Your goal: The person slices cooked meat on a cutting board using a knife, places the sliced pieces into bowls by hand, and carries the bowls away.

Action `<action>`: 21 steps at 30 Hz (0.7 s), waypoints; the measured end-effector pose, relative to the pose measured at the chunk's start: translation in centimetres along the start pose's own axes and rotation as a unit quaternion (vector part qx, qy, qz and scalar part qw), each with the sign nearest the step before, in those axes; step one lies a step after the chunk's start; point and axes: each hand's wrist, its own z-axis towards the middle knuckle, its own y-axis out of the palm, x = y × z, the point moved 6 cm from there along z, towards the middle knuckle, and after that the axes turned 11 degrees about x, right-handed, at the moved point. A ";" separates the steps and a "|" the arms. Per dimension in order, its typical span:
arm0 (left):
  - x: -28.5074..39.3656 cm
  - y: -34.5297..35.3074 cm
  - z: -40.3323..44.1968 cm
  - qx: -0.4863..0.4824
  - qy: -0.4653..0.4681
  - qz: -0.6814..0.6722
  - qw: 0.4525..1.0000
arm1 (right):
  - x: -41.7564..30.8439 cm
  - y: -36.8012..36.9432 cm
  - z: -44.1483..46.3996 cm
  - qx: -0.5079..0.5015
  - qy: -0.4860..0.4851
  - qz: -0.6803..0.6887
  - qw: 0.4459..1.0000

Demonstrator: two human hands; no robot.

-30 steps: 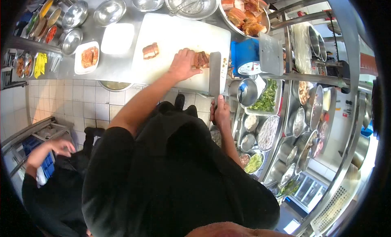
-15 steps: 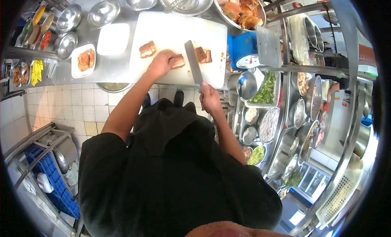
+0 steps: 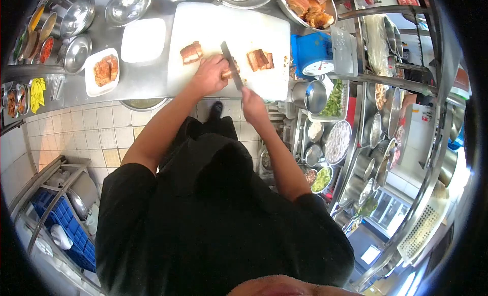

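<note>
My left hand [image 3: 210, 76] is closed on a small piece of pork belly on the white cutting board [image 3: 216, 24]; the fingers hide most of it. In my right hand [image 3: 254, 108] is the handle of a cleaver [image 3: 233, 67]. Its blade is right beside my left fingertips, at the held piece; whether it touches the meat I cannot tell. Left of the blade lies a sliced block of pork belly [image 3: 191, 53]. Over on the right side of the board are further browned pork pieces [image 3: 260, 60].
Left of the board stand a white square dish [image 3: 143, 40] and another white dish [image 3: 90, 82] with meat in it. Metal bowls [image 3: 128, 7] line the back. On the right are a blue scale [image 3: 313, 51], a bowl of pork chunks [image 3: 333, 16] and a metal pot [image 3: 309, 96].
The cleaver has moved left, up against my left hand, and my right hand went with it. My left hand has shifted slightly right within the view. The whole view has shifted a little.
</note>
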 end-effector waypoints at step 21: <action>-0.2 -0.7 -0.4 -0.021 0.001 -0.014 1.000 | -2.1 -2.2 -2.7 -0.018 0.028 0.017 0.999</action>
